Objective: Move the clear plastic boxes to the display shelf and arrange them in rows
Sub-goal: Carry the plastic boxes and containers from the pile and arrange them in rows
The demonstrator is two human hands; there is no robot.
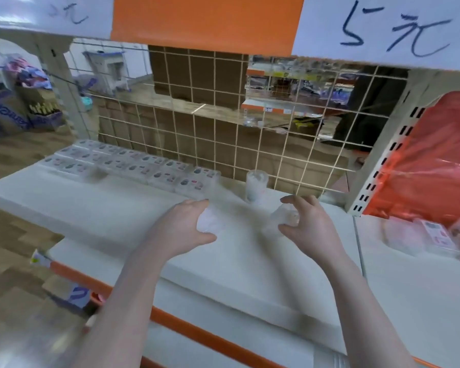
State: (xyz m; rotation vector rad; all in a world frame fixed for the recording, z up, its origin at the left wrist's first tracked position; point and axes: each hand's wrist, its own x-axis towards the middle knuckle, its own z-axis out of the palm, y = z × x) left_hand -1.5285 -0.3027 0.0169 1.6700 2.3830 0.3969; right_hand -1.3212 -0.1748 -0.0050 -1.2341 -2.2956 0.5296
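Observation:
Both my hands reach over the white display shelf (91, 208). My left hand (186, 227) curls round a clear plastic box (210, 221), blurred by motion. My right hand (306, 221) grips another clear box (284, 217) between thumb and fingers. Several clear boxes (133, 166) with coloured contents lie in rows at the back left of the shelf, ending near my left hand. A clear cup-like container (256, 185) stands upright just behind and between my hands.
A wire grid panel (223, 144) backs the shelf. An orange plastic bag (433, 160) fills the neighbouring bay at right, with more clear boxes (433, 235) in front of it. The upper shelf (207, 19) with price signs hangs overhead. An orange rail (133, 301) edges the shelf front.

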